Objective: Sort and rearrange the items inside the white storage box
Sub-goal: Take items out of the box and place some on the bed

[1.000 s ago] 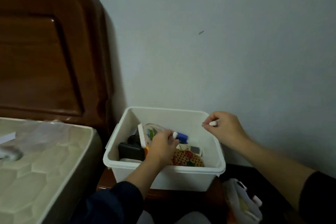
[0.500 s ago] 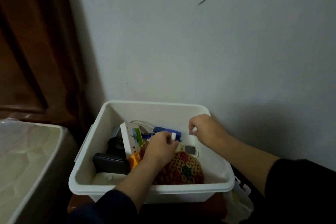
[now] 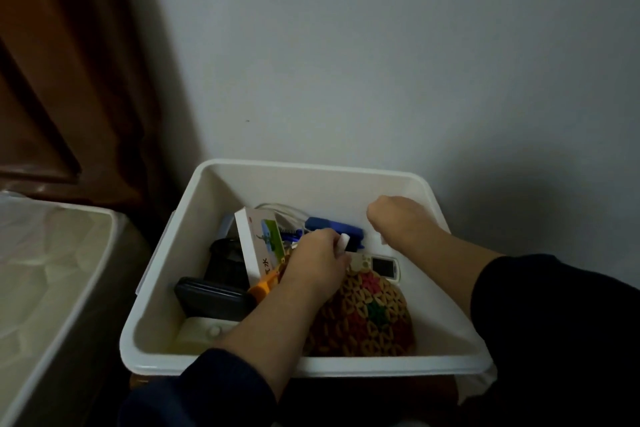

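Right hand (image 3: 398,222) has come from the white storage box's (image 3: 346,177) far right rim, a second ago, down inside it, now curled low just right of the blue item (image 3: 334,227), a white scrap (image 3: 383,240) poking out under it. Left hand (image 3: 317,258) went deeper in, pinching a small white piece (image 3: 344,240) right against the blue item. View dropped closer over the box; headboard and bed mostly out of frame.

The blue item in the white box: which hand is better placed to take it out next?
Probably the left hand. It already pinches a small white piece right beside the blue item, near the box's middle. The right hand is curled further right, holding something white I cannot identify.
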Motion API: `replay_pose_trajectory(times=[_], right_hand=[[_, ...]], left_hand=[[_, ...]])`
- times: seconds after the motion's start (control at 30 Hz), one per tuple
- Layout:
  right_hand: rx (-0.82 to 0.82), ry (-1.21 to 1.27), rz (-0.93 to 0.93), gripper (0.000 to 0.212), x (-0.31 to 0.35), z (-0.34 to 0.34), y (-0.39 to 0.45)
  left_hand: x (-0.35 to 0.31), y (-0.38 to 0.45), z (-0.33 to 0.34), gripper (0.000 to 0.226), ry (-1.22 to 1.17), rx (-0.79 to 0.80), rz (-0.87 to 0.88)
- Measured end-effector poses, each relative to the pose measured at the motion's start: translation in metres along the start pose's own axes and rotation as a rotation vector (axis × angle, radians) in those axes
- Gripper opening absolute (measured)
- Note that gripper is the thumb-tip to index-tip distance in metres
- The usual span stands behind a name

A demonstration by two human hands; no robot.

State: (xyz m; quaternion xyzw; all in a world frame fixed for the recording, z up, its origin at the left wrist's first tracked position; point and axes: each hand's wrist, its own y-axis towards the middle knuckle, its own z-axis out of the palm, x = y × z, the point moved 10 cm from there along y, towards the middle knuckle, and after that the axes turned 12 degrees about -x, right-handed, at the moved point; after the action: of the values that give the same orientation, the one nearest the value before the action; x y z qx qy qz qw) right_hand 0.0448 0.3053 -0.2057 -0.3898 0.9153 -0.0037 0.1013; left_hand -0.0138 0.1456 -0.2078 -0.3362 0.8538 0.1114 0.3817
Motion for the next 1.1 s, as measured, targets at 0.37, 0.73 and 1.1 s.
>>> replay_pose_trajectory(times=[0.37,0.73,1.1], right_hand=[[0.058,0.015,0.037,0.015,-0.004,0.011,0.007],[-0.154,0.883,-0.107,0.021,-0.008,-0.061,-0.045],[-0.302,-0.251,-0.237,0.015,-0.008,-0.067,-0.045]], left_hand=[[-0.001,-0.001,-0.008,0.02,0.002,-0.039,0.003],[-0.006,-0.001,-0.019,0.034,-0.046,-0.089,0.003],[0.0,-0.002,-0.02,0.024,-0.034,-0.077,-0.025]])
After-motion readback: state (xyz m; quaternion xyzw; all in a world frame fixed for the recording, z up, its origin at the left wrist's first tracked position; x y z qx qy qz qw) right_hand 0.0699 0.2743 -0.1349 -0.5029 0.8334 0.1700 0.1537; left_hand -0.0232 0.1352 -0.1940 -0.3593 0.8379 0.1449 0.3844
